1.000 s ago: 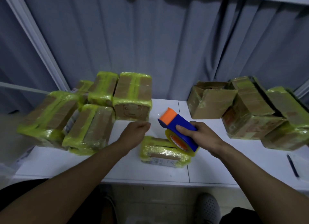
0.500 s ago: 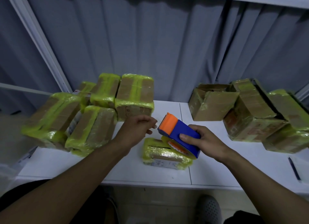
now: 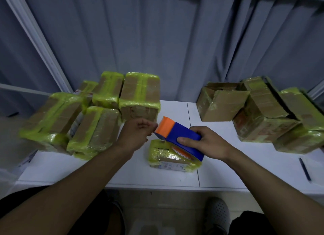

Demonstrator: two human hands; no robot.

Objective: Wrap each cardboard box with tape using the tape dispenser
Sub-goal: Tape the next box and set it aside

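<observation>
The small cardboard box (image 3: 163, 154) lies flat on the white table (image 3: 84, 169), near the front edge and between the 2 forearms, already banded in yellow-green tape. Just above its right half the tape dispenser (image 3: 182, 134) is held tilted, orange nose up and to the left, with the roll on its underside close over the box top; whether it touches, I cannot tell. The right hand (image 3: 208, 144) grips the blue body, thumb along the near side. The left hand (image 3: 136, 134) sits at the orange nose with fingers curled toward its mouth — whether they pinch a tape end is not clear.

The step looks like drawing out a fresh tape end. To do it well, I would take the end with the fingertips, clear of whatever cutter the nose carries. Pull it straight so it neither twists nor sticks to itself, then press it onto a bare strip of cardboard. The left hand should pin the box while the dispenser runs.

A stack of wrapped boxes (image 3: 98, 129) stands to the left, close to the left wrist — a wide pull could knock it. More boxes (image 3: 263, 122) stand well apart to the right, 1 open box (image 3: 220, 104) among them. A pen (image 3: 305, 169) lies near the table's far right end. A grey curtain (image 3: 157, 33) hangs behind.
</observation>
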